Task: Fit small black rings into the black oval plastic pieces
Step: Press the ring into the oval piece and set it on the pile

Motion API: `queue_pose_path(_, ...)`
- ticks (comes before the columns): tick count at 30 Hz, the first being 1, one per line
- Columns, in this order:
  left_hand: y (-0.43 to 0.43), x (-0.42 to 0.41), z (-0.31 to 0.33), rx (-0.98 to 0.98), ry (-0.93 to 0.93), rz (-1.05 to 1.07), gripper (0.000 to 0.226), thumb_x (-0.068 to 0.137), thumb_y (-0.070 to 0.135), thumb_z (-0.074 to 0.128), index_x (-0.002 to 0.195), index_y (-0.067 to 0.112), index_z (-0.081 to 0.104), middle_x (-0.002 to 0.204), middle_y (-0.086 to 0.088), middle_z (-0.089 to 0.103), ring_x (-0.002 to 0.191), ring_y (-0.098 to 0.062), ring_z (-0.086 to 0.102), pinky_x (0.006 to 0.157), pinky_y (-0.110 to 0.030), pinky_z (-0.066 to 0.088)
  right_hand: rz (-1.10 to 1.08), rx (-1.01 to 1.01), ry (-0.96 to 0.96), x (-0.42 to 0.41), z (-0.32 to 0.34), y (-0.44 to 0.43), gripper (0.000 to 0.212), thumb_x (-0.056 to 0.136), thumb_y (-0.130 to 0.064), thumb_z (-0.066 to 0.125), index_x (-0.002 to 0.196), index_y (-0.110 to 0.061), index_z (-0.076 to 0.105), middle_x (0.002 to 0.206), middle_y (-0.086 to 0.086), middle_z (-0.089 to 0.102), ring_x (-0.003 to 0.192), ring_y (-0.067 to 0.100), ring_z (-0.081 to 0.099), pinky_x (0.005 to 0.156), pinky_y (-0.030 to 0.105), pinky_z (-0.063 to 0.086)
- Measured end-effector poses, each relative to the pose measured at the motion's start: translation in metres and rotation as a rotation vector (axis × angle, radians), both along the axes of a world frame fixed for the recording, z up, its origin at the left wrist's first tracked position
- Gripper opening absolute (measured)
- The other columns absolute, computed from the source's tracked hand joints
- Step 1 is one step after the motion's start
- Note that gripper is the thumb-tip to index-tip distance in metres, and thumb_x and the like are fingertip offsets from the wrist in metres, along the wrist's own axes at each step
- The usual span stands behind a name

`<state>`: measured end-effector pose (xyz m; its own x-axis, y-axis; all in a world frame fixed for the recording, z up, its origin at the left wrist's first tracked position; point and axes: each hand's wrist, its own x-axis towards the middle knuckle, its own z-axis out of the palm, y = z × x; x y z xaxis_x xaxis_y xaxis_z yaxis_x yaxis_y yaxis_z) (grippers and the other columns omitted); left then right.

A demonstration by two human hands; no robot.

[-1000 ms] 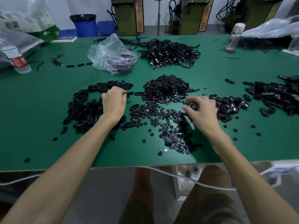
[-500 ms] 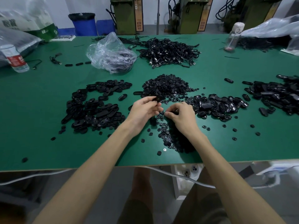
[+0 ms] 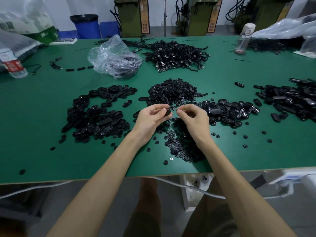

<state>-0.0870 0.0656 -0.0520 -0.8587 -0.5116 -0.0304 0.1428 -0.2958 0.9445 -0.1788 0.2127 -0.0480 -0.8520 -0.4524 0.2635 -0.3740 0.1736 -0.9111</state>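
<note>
Our left hand [image 3: 148,118] sits just left of the frame's centre, raised above the tabletop [image 3: 42,134]. Its grip is clamped on one black oval piece [image 3: 168,112], pinched between thumb and fingertips. Our right hand [image 3: 195,120] faces it from just right of centre, thumb and forefinger drawn together close to the oval. The ring would be the thing between them, but it is too small and dark for us to tell whether that grip holds anything.

We judge this to be the seating step, and the trouble starts with size. A ring brought in tilted would likely jam on the opening's edge or spring away when pressed. If it drops, it lands among the scattered rings [image 3: 176,144] below our hands, where it is lost in its own kind. Black on black also makes it hard to tell whether a ring has seated properly.

The other risk is sorting. The ring heap [image 3: 172,91] lies just above our hands, with ovals [image 3: 95,120] at centre left and another pile [image 3: 227,112] at centre right. A careless put-down could mix fitted pieces with unfitted ones.
</note>
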Motion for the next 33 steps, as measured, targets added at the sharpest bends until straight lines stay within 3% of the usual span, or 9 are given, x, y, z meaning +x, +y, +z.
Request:
queue_pose_path(6,0.006,0.001,-0.005,-0.218,0.001,0.018,0.029,0.102,-0.01,0.051,0.112,0.007,0.073,0.117,-0.015,0.072,0.112,-0.026,0.073,0.102,-0.034,0.056,0.043,-0.125,-0.093,-0.001,-0.002,0.004,0.005,0.094,-0.018,0.074,0.095,-0.022,0.077,0.084,-0.004,0.077,0.077,0.003,0.067,0.076,0.019,0.054)
queue_pose_path(9,0.008,0.001,-0.006,-0.284,0.001,0.018,0.031,0.102,-0.014,0.048,0.118,0.002,0.069,0.12,-0.016,0.072,0.115,-0.024,0.072,0.102,-0.033,0.055,0.096,-0.159,-0.128,-0.001,-0.001,0.004,0.009,0.094,-0.014,0.075,0.101,-0.018,0.077,0.085,-0.006,0.078,0.082,0.003,0.071,0.078,0.018,0.054)
queue_pose_path(13,0.012,0.001,-0.004,-0.33,0.0,0.023,0.03,0.101,-0.013,0.05,0.119,0.004,0.068,0.121,-0.013,0.072,0.115,-0.021,0.072,0.099,-0.027,0.056,0.16,-0.166,-0.141,-0.001,0.001,0.005,0.015,0.094,-0.013,0.073,0.107,-0.019,0.078,0.094,-0.002,0.08,0.094,0.015,0.074,0.091,0.031,0.058)
queue_pose_path(17,0.015,0.002,-0.001,-0.35,-0.01,0.021,0.03,0.101,-0.012,0.052,0.122,0.003,0.067,0.124,-0.013,0.072,0.116,-0.02,0.071,0.099,-0.027,0.056,0.189,-0.217,-0.186,-0.001,0.001,0.006,0.014,0.095,-0.007,0.072,0.105,-0.014,0.079,0.095,0.003,0.08,0.099,0.023,0.075,0.095,0.035,0.059)
queue_pose_path(24,0.016,0.004,0.0,-0.359,-0.004,0.02,0.031,0.101,-0.012,0.053,0.123,0.005,0.067,0.123,-0.012,0.072,0.116,-0.023,0.071,0.099,-0.027,0.056,0.203,-0.272,-0.253,-0.001,-0.002,0.005,0.012,0.096,-0.006,0.07,0.107,-0.002,0.074,0.089,0.006,0.081,0.091,0.017,0.078,0.086,0.023,0.058)
queue_pose_path(33,0.015,0.005,0.0,-0.299,0.018,-0.004,0.031,0.101,-0.007,0.058,0.129,0.005,0.064,0.128,-0.013,0.07,0.113,-0.021,0.073,0.1,-0.028,0.056,0.215,-0.29,-0.26,-0.003,-0.004,0.004,0.009,0.097,-0.006,0.07,0.103,-0.005,0.076,0.088,0.008,0.08,0.09,0.017,0.077,0.087,0.023,0.057)
